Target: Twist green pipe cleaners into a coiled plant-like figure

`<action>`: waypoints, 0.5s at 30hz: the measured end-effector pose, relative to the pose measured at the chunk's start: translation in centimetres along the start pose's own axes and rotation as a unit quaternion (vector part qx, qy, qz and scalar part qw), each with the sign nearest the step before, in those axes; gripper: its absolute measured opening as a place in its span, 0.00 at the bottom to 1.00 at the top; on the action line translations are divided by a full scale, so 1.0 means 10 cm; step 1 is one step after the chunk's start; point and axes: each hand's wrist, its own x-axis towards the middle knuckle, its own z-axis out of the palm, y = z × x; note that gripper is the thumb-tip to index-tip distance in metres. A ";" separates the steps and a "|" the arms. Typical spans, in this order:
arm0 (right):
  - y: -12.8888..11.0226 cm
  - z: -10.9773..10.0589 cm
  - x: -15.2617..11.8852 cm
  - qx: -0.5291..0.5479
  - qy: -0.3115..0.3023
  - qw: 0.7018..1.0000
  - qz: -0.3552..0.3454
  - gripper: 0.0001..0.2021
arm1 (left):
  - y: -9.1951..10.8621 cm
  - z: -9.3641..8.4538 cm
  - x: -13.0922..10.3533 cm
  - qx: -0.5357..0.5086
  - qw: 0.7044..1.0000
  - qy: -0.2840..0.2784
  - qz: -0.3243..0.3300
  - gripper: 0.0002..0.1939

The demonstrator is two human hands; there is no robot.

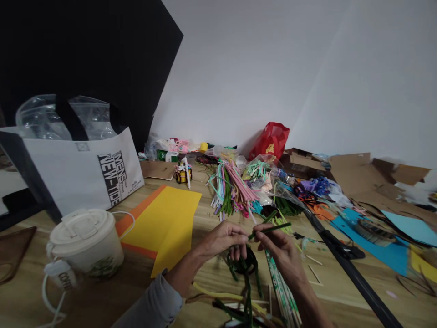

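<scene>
Near the middle of the view, my left hand (pixel 227 239) pinches one end of a dark green fuzzy stem. The fingers of my right hand (pixel 276 240) are closed on the same green stem (pixel 280 226), whose ends stick out above them. Below both hands lies a dark green bundle (pixel 246 265) with several strands hanging toward the table's front edge. Yellow and brown stems (pixel 218 290) lie just under it. A long green-and-white patterned strip (pixel 282 291) runs beneath my right wrist.
Yellow sheets (pixel 172 221), a lidded cup (pixel 87 243) and a white bag (pixel 82 168) stand or lie at left. Behind the hands are coloured stems (pixel 235 184) and a red bag (pixel 271 140). A black bar (pixel 355 273), blue paper (pixel 378 246) and cardboard (pixel 351 173) occupy the right.
</scene>
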 end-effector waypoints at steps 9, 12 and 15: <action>0.03 0.04 0.01 0.067 0.009 0.997 0.045 0.13 | -0.06 0.05 0.02 -0.062 0.998 -0.003 -0.026 0.18; 0.04 0.06 0.01 0.031 -0.029 0.998 0.050 0.14 | -0.08 0.09 0.04 -0.064 0.998 -0.003 -0.018 0.18; 0.03 0.04 0.01 0.028 -0.012 0.998 0.050 0.15 | -0.09 0.10 0.04 -0.059 0.998 -0.008 -0.024 0.18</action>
